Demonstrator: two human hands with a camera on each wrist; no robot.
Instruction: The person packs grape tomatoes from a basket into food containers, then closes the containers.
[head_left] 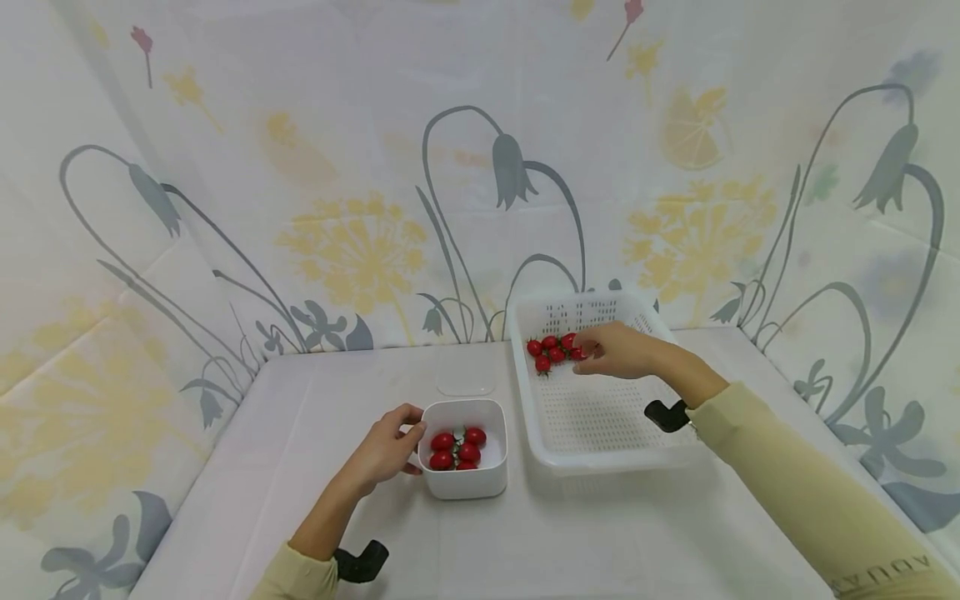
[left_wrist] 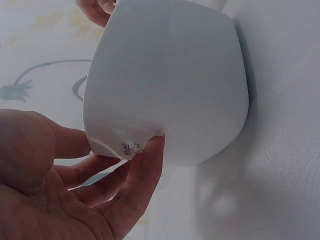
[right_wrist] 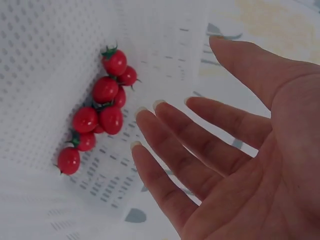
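Observation:
My left hand [head_left: 386, 446] holds the left side of a small white square container [head_left: 468, 486], its thumb and fingers at the rim. The left wrist view shows that hand [left_wrist: 100, 185] against the container's smooth outer wall [left_wrist: 170, 80]. Several red cherry tomatoes [head_left: 468, 452] lie inside the container. To the right, my right hand [head_left: 622, 350] hovers in a white perforated basket [head_left: 534, 417], near a group of cherry tomatoes [head_left: 557, 355] at its back left. In the right wrist view the fingers of that hand [right_wrist: 225, 150] are spread, apart from the tomatoes [right_wrist: 105, 90], with nothing between them.
A thin clear, rounded piece [head_left: 467, 382] lies behind the small container. The white tabletop [head_left: 360, 375] meets a flower-patterned cloth backdrop [head_left: 360, 167] at its rear edge. Each wrist bears a black mount [head_left: 362, 562].

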